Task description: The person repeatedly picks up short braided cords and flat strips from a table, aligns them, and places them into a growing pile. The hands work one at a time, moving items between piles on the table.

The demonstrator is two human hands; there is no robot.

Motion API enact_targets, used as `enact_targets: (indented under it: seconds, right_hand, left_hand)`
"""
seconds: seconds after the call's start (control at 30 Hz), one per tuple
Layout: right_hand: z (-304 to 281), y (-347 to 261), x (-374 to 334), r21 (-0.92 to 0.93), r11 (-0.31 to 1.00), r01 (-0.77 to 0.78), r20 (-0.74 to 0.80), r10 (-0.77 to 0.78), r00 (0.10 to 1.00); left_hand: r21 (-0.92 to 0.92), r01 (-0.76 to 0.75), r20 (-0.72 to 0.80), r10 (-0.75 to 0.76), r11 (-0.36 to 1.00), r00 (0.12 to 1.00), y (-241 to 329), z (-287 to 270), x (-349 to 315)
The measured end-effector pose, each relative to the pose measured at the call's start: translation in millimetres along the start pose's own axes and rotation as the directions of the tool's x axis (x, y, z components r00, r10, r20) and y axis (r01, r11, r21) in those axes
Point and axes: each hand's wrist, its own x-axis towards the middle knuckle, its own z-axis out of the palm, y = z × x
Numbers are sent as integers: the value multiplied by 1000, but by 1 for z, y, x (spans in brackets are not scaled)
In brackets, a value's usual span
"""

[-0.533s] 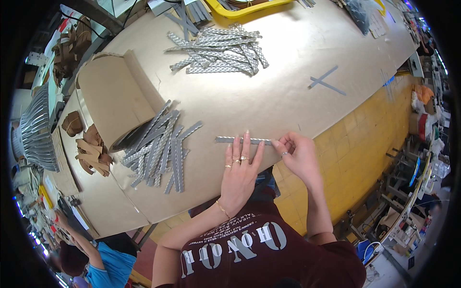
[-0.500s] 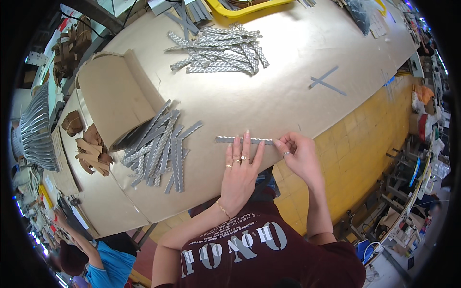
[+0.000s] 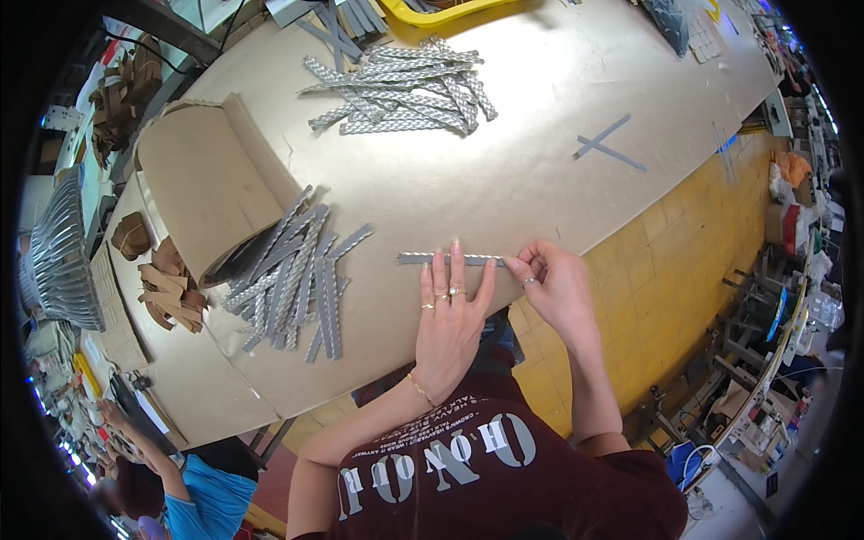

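Note:
A narrow grey strip with a white braided edge (image 3: 414, 258) lies across the brown-papered table in front of me. My left hand (image 3: 453, 315) rests flat on it with fingers stretched out and slightly apart, pressing it to the surface. At the strip's right end, the thumb and forefinger of my right hand (image 3: 560, 288) are pinched together on the tip. To the left is a loose heap of similar grey and braided strips (image 3: 297, 279), partly inside a curved cardboard holder (image 3: 211, 166). Farther off lies a pile of silvery braided strips (image 3: 409, 90).
Two crossed grey strips (image 3: 610, 144) lie to the right. A yellow tray (image 3: 450, 16) stands at the far edge. Brown folded pieces (image 3: 171, 288) and a finned metal lamp (image 3: 65, 252) are at the left. A person in a blue shirt (image 3: 209, 495) sits at lower left.
The view has shifted slightly. Both hands stay at the strip, the left flat on it and the right pinching its end.

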Motion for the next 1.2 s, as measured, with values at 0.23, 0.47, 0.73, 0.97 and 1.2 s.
enact_targets:
  seconds: [0.23, 0.47, 0.73, 0.97, 1.2]
  right_hand:
    - [-1, 1, -1, -290, 955, -65, -81, 43, 996]
    - [-21, -6, 11, -310, 950, -23, 32, 35, 999]
    - [-4, -63, 84, -249, 818, 519, -249, -572, 782]
    - [20, -91, 130, -497, 730, 470, -219, -629, 746]
    - [-18, -54, 74, 119, 922, 368, -53, -364, 930]
  left_hand:
    - [-156, 64, -24, -68, 986, 997, -38, -15, -12]
    - [-63, 53, -200, -65, 997, 978, -63, -16, -3]
    - [-334, 84, -214, -163, 939, 963, -69, -45, -30]
    - [-208, 535, -576, -545, 819, 609, -122, -95, -92]
    - [-265, 188, -515, -303, 946, 802, -81, -75, -72]
